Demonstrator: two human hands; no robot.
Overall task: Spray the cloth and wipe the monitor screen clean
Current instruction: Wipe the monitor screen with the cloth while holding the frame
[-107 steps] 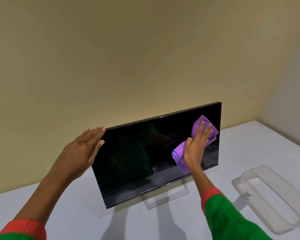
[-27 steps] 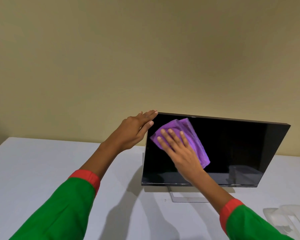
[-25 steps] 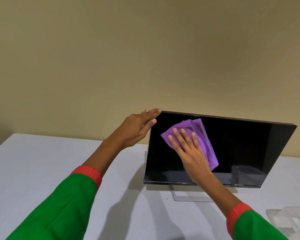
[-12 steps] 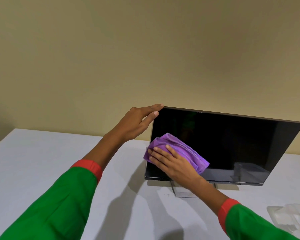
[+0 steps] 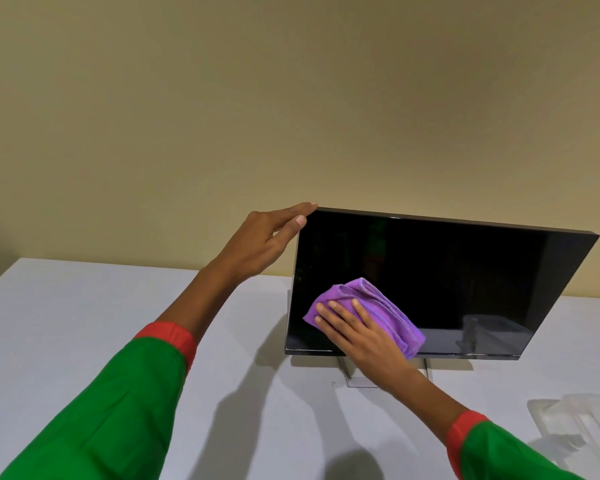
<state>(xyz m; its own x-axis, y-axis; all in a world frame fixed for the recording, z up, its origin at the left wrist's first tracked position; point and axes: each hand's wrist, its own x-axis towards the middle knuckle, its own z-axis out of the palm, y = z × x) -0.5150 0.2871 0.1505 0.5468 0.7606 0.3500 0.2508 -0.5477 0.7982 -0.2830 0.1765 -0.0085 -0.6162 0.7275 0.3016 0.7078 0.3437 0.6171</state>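
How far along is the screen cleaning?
Wiping is under way, so the spraying step seems done, though no spray bottle is visible. The right hand presses the purple cloth on the monitor screen at its lower left, while the left hand steadies the top corner. The right side appears left to do.

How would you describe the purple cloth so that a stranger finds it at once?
On the white table stands a black monitor. Against the lower left part of its screen, the right hand presses a crumpled purple cloth. It is the only purple thing, and the only soft one, in view.
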